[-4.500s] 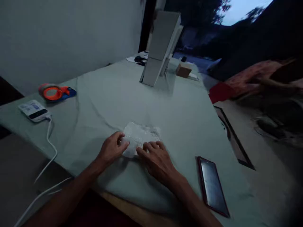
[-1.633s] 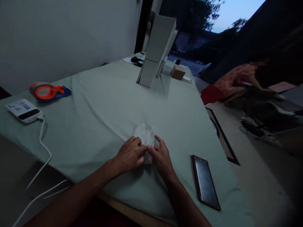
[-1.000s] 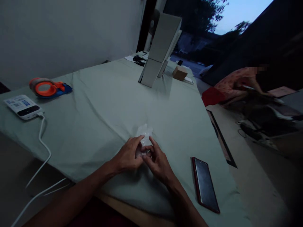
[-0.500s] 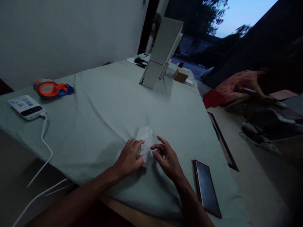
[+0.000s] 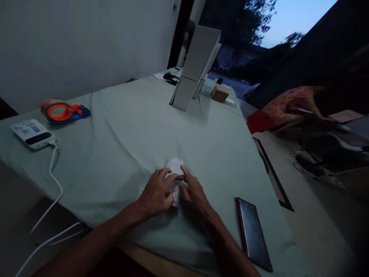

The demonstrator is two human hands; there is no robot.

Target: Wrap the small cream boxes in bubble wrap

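A small oblong package in clear, crinkled plastic wrap [image 5: 175,164] lies on the table in front of me. My left hand [image 5: 157,192] holds it from the left, with the thumb near its close end and the fingers curled over its top. From the right, my right hand [image 5: 194,191] presses on the package, its index finger reaching along the upper side and its thumb by the edge. The fingertips of both hands meet over the middle of the wrap and hide part of it. What is inside the wrap cannot be made out.
A phone [image 5: 253,232] lies right of my right arm. At the left are an orange and blue tape dispenser [image 5: 65,111] and a white device [image 5: 33,133] with a cable. Tall white boxes [image 5: 194,65] and a brown box [image 5: 219,93] stand farther back. A person [image 5: 291,104] sits at the right.
My right hand has moved left from beside the package onto it, and its fingers now touch the wrap. My left hand keeps its hold.
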